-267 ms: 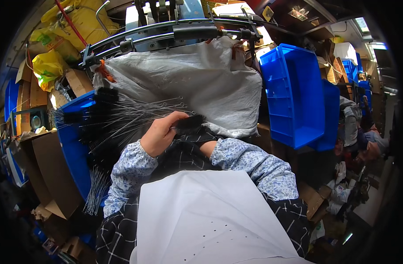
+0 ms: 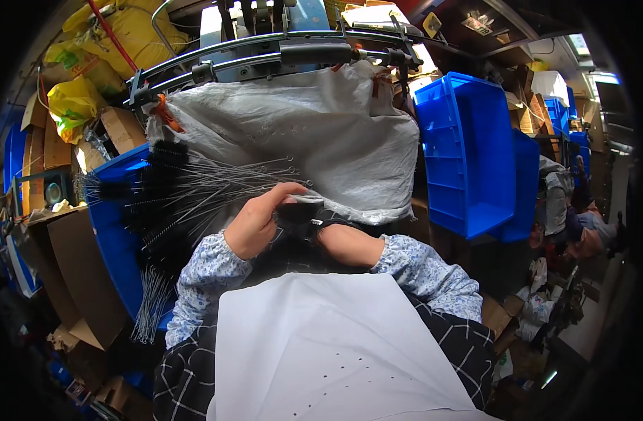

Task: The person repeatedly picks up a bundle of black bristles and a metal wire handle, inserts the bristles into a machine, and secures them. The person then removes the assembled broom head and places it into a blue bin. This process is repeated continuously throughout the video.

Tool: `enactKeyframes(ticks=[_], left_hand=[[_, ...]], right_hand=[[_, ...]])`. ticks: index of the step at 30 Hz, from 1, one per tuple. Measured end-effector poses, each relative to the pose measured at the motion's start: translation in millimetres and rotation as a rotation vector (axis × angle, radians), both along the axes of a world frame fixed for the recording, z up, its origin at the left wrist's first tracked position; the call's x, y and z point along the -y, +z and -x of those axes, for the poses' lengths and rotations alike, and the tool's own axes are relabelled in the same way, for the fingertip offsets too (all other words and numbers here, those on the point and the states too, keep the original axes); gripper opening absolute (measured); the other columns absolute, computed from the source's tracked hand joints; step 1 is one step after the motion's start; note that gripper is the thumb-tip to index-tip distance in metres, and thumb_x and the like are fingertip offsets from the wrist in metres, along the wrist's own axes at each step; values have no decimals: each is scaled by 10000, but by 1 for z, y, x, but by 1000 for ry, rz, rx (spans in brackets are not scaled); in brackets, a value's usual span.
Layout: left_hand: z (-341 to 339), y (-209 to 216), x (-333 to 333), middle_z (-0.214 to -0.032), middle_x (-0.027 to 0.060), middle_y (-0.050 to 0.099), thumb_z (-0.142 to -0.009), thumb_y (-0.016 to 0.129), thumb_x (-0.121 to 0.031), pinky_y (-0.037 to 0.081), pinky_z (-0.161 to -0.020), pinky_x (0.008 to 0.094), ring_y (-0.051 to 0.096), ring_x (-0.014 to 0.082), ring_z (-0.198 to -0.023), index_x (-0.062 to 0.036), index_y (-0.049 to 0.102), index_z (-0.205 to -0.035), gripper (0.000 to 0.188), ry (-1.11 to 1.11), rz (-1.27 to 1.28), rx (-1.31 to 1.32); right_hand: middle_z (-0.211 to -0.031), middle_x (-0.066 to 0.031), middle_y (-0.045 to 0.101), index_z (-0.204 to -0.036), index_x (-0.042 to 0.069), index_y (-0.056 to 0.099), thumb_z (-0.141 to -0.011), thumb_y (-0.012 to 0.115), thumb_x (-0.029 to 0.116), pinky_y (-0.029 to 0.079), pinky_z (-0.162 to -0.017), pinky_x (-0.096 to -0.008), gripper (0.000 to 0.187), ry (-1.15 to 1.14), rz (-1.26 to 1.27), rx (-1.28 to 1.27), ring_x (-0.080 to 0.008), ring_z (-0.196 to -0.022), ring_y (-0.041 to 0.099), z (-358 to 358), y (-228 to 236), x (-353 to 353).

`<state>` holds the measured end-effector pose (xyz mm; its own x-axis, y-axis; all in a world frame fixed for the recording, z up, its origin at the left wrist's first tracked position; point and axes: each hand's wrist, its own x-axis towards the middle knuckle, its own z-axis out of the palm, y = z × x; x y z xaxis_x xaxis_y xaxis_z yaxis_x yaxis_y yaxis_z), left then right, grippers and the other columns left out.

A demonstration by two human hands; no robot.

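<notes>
My left hand [image 2: 255, 221] is closed, its thumb and forefinger pinched at the near edge of a white woven sack [image 2: 286, 119]. A pale strip and a dark patch show at its fingertips, and I cannot make out what it grips. My right hand [image 2: 349, 244] lies just to the right, over my dark checked clothing, with its fingers mostly hidden. To the left of my hands lies a pile of black-bristled wire brushes [image 2: 163, 189]. Their thin looped wire stems point toward my left hand, over the sack. Other wire stems [image 2: 151, 302] hang lower at the left.
A blue bin [image 2: 114, 238] stands under the brushes, beside a cardboard box [image 2: 79, 266]. Two nested blue bins [image 2: 469, 154] stand at the right. Metal rods [image 2: 265, 59] of a machine cross behind the sack. Yellow bags [image 2: 76, 109] are piled at the far left.
The black bristles that stuck out from my left fingertips no longer show there. My right hand, mostly hidden before, has drawn rightward and shows its back and wrist.
</notes>
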<state>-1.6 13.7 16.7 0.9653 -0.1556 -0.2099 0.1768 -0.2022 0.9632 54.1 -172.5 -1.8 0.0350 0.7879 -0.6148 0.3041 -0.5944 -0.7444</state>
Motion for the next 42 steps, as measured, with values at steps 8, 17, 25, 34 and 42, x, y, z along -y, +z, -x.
enactKeyframes(ticks=[8,17,25,34,42], left_hand=[[-3,-1,4,-833,115,551,-684,506,67,462,-668,305,572,245,-766,-22,515,-919,252,-43,-99,150],[-11,7,-6,-790,122,555,-643,408,179,452,-663,255,581,208,-717,22,503,-906,321,326,-189,193],[-33,9,-12,-744,127,561,-796,390,14,446,-639,268,592,227,-697,0,427,-1044,251,426,-194,-16],[-39,-8,-18,-617,67,502,-899,373,-157,420,-550,263,517,169,-547,-12,346,-1154,295,361,-122,-105],[-50,-9,-18,-600,63,495,-888,386,-126,413,-529,270,513,172,-523,-19,334,-1162,299,360,-134,-211]], right_hand=[[-792,-181,560,-1025,36,467,-815,452,179,413,-605,-398,253,-204,-535,-18,-358,-725,536,-22,4,-8],[-735,-153,535,-913,47,466,-837,450,165,407,-606,-388,142,-95,-473,57,-329,-706,520,-74,16,-22],[-700,-89,541,-855,66,459,-750,448,60,429,-558,-368,107,361,-446,496,-282,-662,551,-182,34,-44],[-732,-78,531,-879,67,443,-792,504,112,462,-557,-327,115,-1,-699,1393,-234,-670,576,-340,1,-93],[-708,-69,519,-863,71,435,-769,535,99,463,-551,-321,140,6,-739,1370,-228,-650,572,-343,-10,-100]])
